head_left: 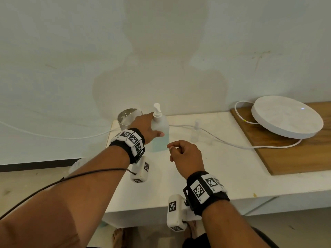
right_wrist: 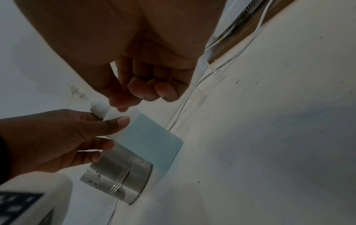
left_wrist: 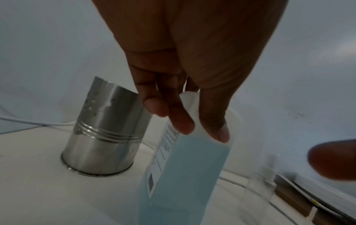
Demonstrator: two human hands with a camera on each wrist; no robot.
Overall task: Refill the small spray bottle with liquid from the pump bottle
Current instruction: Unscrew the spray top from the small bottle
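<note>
The white pump bottle [head_left: 161,138], part full of pale blue liquid, stands on the white table [head_left: 223,176] near the wall. My left hand [head_left: 148,127] grips its shoulder just below the pump, thumb across the front; the left wrist view shows the fingers [left_wrist: 183,121] on the bottle [left_wrist: 185,175]. My right hand [head_left: 177,151] hovers just right of the bottle with loosely curled fingers and holds nothing, as the right wrist view [right_wrist: 138,94] confirms. The small clear spray bottle [head_left: 196,131] stands upright to the right, apart from both hands.
A steel cup [head_left: 128,117] stands left of the pump bottle, close to my left hand. A white cable [head_left: 232,144] runs across the table behind the bottles. At the right, a round white device [head_left: 286,117] rests on a wooden board [head_left: 295,158].
</note>
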